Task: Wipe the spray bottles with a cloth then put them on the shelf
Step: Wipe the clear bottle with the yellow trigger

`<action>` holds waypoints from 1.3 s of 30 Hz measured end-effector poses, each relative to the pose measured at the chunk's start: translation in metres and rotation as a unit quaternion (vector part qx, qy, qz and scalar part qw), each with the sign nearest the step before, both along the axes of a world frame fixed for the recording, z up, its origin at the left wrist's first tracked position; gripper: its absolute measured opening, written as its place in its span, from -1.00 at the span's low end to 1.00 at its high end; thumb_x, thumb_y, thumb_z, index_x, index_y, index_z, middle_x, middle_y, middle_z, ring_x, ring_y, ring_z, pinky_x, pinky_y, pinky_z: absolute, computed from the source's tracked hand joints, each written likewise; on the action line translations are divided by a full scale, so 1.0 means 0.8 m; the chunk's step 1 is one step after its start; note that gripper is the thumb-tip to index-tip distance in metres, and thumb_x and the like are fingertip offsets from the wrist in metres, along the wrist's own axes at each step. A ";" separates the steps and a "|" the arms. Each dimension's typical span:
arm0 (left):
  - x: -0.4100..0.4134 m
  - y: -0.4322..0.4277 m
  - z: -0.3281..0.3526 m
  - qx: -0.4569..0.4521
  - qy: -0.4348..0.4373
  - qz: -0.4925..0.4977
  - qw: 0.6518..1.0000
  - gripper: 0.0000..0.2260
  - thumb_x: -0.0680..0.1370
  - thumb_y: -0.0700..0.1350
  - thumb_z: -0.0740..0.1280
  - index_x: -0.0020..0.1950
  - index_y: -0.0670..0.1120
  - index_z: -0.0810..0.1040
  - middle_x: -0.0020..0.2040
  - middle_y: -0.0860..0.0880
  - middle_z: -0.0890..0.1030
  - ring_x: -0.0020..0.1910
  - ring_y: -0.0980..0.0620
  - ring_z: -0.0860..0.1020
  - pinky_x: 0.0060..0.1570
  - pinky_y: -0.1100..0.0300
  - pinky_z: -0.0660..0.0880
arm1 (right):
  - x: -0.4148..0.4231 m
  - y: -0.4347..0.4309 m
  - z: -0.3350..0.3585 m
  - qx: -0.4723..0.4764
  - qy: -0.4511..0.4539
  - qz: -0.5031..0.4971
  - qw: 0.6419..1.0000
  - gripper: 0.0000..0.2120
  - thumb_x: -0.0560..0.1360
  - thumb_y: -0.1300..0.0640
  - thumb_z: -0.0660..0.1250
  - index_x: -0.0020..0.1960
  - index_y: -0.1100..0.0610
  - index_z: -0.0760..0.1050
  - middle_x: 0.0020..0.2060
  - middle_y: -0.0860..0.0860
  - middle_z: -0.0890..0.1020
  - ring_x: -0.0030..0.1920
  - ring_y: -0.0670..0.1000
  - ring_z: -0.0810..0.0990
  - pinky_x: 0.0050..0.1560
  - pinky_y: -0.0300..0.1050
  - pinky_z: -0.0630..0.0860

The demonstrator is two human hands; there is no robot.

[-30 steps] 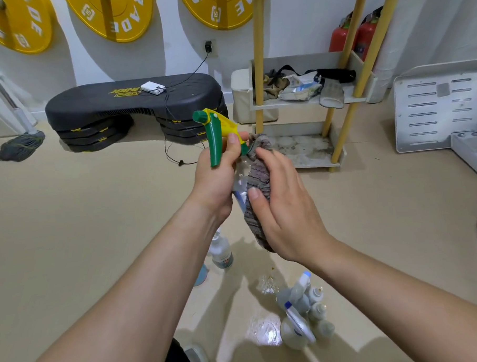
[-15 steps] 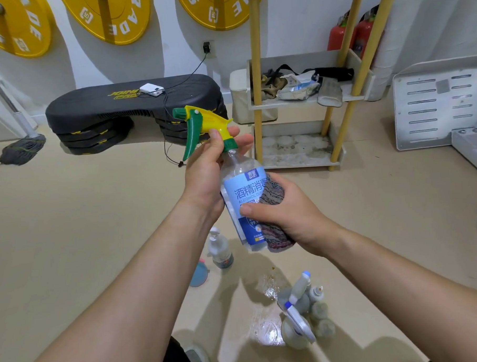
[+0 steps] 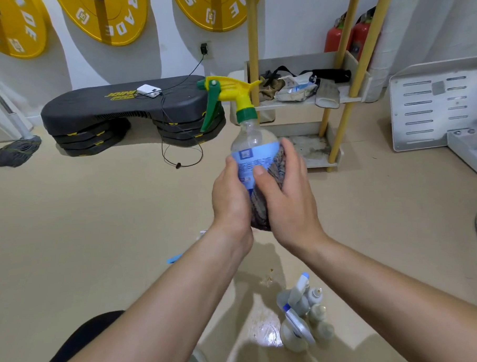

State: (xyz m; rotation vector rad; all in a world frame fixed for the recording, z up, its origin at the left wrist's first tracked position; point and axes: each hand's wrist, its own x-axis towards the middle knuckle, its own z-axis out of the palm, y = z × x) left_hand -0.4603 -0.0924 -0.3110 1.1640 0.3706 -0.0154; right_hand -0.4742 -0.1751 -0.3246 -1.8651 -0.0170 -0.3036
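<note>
A clear spray bottle (image 3: 247, 138) with a blue label and a yellow-green trigger head stands upright in the air in front of me. My left hand (image 3: 230, 197) grips its lower body from the left. My right hand (image 3: 284, 198) presses a grey striped cloth (image 3: 263, 204) against the bottle's right side, fingers curled round both. The shelf (image 3: 335, 100) with yellow posts stands beyond, its lower tier bare and stained. Several more spray bottles (image 3: 300, 315) lie clustered on the floor near my right forearm.
A black step platform (image 3: 125, 109) with a white device and cable sits at the back left. A mop head (image 3: 16, 151) lies far left. The shelf's upper tier holds bags and rags. A white metal panel (image 3: 433, 104) leans at right. The floor by the bottles is wet.
My left hand has slid from the bottle's neck down to its body. The bottle has turned upright, and the cloth in my right hand wraps its lower right side.
</note>
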 end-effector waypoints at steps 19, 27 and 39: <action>0.004 -0.004 -0.011 -0.018 -0.051 -0.063 0.997 -0.28 0.40 0.33 0.47 0.36 -0.15 0.52 0.22 -0.19 0.66 0.18 -0.14 0.66 0.26 -0.13 0.55 | 0.012 -0.019 0.004 0.038 -0.057 0.060 0.996 -0.46 0.60 -0.15 0.10 0.54 -0.01 0.25 0.46 -0.13 0.35 0.44 -0.26 0.30 0.40 -0.36 0.23; 0.002 0.003 -0.009 -0.079 -0.054 -0.137 0.986 -0.50 0.65 0.24 0.13 0.35 -0.07 0.57 0.26 -0.09 0.66 0.26 0.00 0.62 0.27 0.11 0.51 | 0.002 -0.017 0.006 -0.204 -0.188 0.096 0.956 -0.44 0.63 -0.13 0.03 0.53 0.11 0.30 0.51 0.04 0.35 0.57 0.02 0.20 0.55 -0.10 0.03; 0.022 0.029 -0.001 -0.168 -0.060 -0.161 0.971 -0.47 0.53 0.27 0.20 -0.11 -0.14 0.72 -0.16 -0.13 0.69 -0.21 -0.04 0.68 -0.13 0.16 0.63 | -0.014 -0.008 -0.001 -0.108 -0.066 0.121 0.985 -0.35 0.58 -0.10 0.12 0.63 -0.02 0.04 0.57 -0.07 0.15 0.52 -0.15 0.17 0.33 -0.31 0.22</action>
